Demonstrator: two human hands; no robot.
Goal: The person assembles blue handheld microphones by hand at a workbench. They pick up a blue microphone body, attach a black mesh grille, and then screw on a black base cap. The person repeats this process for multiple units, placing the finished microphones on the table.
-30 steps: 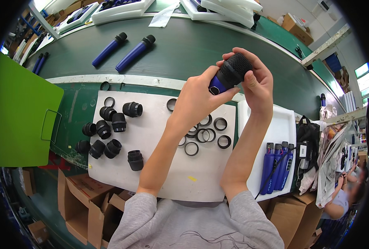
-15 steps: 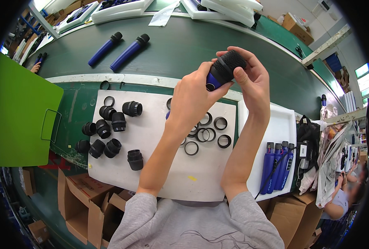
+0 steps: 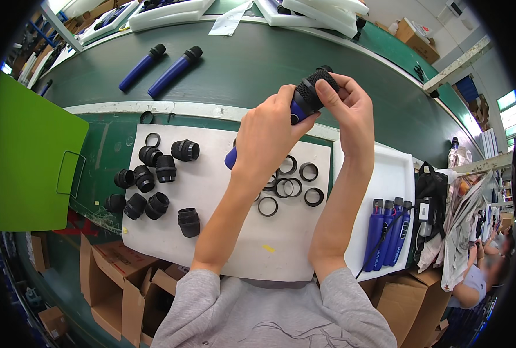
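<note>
Above the far edge of the white work sheet, I hold a blue handheld microphone (image 3: 308, 100) tilted, its black mesh head up and to the right. My left hand (image 3: 265, 132) is wrapped round the blue body, whose lower end shows below the palm. The fingers and thumb of my right hand (image 3: 351, 110) are closed on the mesh head. Beneath my wrists lie several loose black rings (image 3: 308, 171), partly hidden by my left forearm. Several black mesh microphone heads (image 3: 166, 169) are grouped on the left of the sheet (image 3: 235, 255).
Two finished-looking blue microphones (image 3: 175, 72) lie on the green conveyor belt (image 3: 240, 64). A white foam tray (image 3: 356, 232) on the right holds several blue microphone bodies (image 3: 375, 235) without mesh heads. At left stands a bright green panel (image 3: 26, 156); open cardboard boxes (image 3: 116, 278) sit below the table.
Both microphones on the belt have shifted slightly left. My right fingers have changed position round the mesh head, and more of the held body's lower end shows. A co-worker's hand at far left is gone.
</note>
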